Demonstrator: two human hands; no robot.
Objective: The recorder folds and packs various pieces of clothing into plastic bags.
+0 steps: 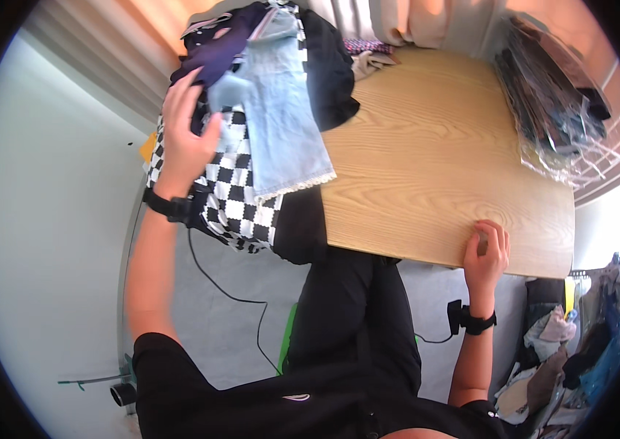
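My left hand is over the left side of a clothes pile, thumb and fingers apart, slightly blurred. Whether its fingertips touch the cloth I cannot tell. Beside it lie light-blue denim jeans with a frayed hem, draped on top of the pile. A dark purple garment is just beyond my fingers. Under the jeans spreads a black-and-white checkered cloth, with black fabric to its right. My right hand rests at the table's front edge, fingers loosely curled, a gap beside the thumb, holding nothing visible.
The wooden table extends rightward from the pile. Clear-bagged garments are stacked at its far right. Curtains hang behind. More clothes lie heaped at the lower right. A black cable trails from my left wrist strap.
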